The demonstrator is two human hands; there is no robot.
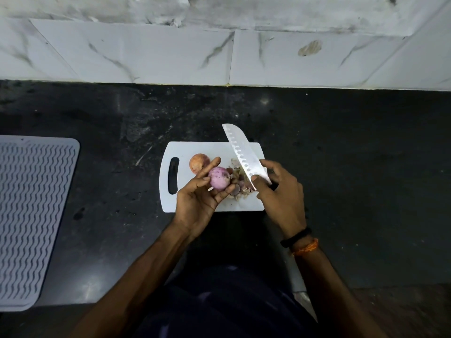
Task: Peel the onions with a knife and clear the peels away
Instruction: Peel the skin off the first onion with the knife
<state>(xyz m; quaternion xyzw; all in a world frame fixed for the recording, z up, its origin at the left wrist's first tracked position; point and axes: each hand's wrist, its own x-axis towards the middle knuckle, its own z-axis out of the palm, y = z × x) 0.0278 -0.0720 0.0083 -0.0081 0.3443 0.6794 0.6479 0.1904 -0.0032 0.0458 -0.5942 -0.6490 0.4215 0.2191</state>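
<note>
Black stone forms the desk, with the person standing at its near edge. Above a white cutting board, the left hand curls its fingers round a peeled purple onion, held off the board. The right hand grips the knife, thumb pressed on the blade; its long axis runs from the hand toward the far edge, tip tilted left. Peels lie between the hands. An unpeeled onion sits behind the left fingers. A ribbed mat lies at the left edge; bare desk stretches right and beyond to the tiled wall.
</note>
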